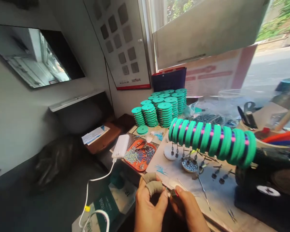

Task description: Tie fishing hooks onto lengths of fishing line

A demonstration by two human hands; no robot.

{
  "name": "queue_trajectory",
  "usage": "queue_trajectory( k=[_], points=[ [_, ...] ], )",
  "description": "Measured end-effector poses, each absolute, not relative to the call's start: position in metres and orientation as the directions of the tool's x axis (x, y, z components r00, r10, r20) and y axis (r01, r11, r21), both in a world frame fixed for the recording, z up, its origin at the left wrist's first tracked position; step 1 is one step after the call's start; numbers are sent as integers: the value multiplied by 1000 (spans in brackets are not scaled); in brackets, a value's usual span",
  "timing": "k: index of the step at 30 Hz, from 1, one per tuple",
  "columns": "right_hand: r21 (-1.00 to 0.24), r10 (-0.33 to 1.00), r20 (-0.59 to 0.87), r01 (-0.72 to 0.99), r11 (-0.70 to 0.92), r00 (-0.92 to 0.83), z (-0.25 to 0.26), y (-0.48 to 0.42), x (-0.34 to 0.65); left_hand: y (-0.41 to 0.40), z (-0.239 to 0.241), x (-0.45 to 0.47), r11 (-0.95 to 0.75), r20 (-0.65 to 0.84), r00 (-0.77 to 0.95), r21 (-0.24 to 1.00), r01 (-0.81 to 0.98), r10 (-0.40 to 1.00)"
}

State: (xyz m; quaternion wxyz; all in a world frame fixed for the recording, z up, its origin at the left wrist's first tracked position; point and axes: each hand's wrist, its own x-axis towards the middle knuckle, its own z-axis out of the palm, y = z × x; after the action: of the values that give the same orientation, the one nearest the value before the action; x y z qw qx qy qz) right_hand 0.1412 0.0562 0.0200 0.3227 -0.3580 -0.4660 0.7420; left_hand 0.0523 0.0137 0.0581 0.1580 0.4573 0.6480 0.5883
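Observation:
Two fingers of my left hand [150,203] are wrapped in beige tape. Its thumb and fingertips are pinched together near the table's front edge, and whatever lies between them is too small to make out. Just to the right, my right hand [187,206] grips a dark-handled tool [174,194] with a bit of red, its slim tip pointing at the left fingertips. The tool's kind is mostly hidden by the fingers. Ahead of the hands, thin blue pieces [160,169] lie on the pale table [170,180], and a small bowl of grey-blue beads [190,165] stands behind.
A horizontal row of green ring spools [210,137] with dangling dark pieces spans the right side. Stacked green spools [164,114] stand at the back. An orange tray [137,167] of small parts and a white power bank [120,146] with a cable sit left; tweezers [232,215] lie right.

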Motion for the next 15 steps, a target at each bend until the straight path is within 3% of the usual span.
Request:
queue_trajectory(
  k=[15],
  points=[
    [-948, 786, -152, -136, -287, -599, 26, 61, 144, 15, 59, 60, -68, 367, -530, 864, 499, 765]
  ],
)
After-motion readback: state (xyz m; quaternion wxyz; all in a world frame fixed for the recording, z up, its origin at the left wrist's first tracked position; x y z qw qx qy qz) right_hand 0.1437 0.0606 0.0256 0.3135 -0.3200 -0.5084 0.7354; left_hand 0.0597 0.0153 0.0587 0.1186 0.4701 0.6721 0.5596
